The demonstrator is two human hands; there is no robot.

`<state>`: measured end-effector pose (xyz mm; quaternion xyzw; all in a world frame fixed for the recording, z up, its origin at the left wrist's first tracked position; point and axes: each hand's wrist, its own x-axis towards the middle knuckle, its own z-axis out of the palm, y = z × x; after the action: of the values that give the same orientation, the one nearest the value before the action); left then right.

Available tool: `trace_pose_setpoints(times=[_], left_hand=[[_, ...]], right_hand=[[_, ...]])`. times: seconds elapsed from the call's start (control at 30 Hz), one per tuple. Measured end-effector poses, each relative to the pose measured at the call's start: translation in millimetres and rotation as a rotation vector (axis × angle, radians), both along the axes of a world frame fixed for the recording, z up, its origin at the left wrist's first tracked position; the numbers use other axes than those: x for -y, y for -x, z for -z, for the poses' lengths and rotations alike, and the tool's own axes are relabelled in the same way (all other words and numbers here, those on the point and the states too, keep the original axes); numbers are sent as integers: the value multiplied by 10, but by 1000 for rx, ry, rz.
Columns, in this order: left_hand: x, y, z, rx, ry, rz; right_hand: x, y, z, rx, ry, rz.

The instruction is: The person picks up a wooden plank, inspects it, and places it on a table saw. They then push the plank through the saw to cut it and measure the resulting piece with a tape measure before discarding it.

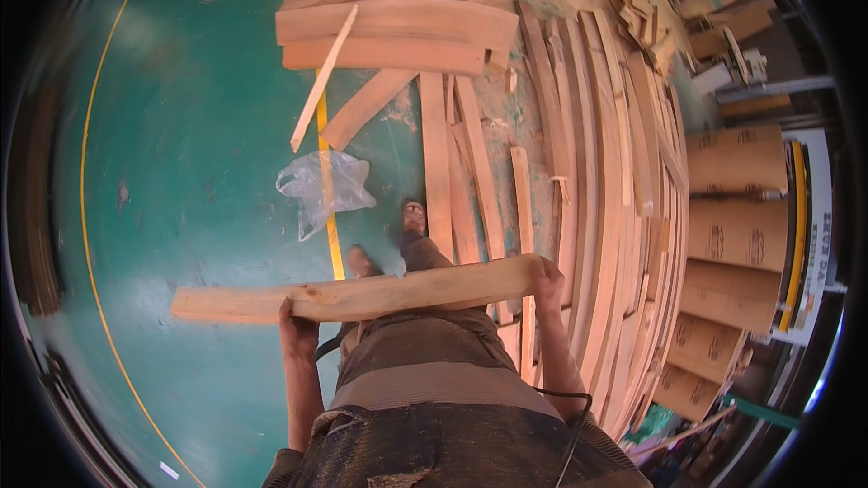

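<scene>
I hold a long pale wooden plank (362,294) level across my body, above my feet. My left hand (297,330) grips it from below, a little left of its middle. My right hand (546,276) is closed over its right end. The plank's left end sticks out over the green floor (181,172). My two feet in sandals (389,239) stand on the floor just beyond the plank.
A big heap of similar wooden planks (588,154) runs along my right and across the far side. A crumpled clear plastic bag (324,188) lies on a yellow floor line (330,217). Cardboard drums (737,226) stand at the far right.
</scene>
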<state>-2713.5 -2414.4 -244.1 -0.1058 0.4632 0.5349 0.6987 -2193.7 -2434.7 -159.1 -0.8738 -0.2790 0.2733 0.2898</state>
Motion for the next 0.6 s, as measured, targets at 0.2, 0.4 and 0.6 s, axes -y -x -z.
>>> trace_pose_setpoints(times=[0.2,0.4,0.6], left_hand=[[-49,168,-27,-40,-9,124],[81,441,-128,-112,-23,95],[282,642,-156,-97,52,68]], right_hand=[[518,357,-138,-96,-26,185],[380,501,205,-227,-2,156],[231,593,324,7,0,6]])
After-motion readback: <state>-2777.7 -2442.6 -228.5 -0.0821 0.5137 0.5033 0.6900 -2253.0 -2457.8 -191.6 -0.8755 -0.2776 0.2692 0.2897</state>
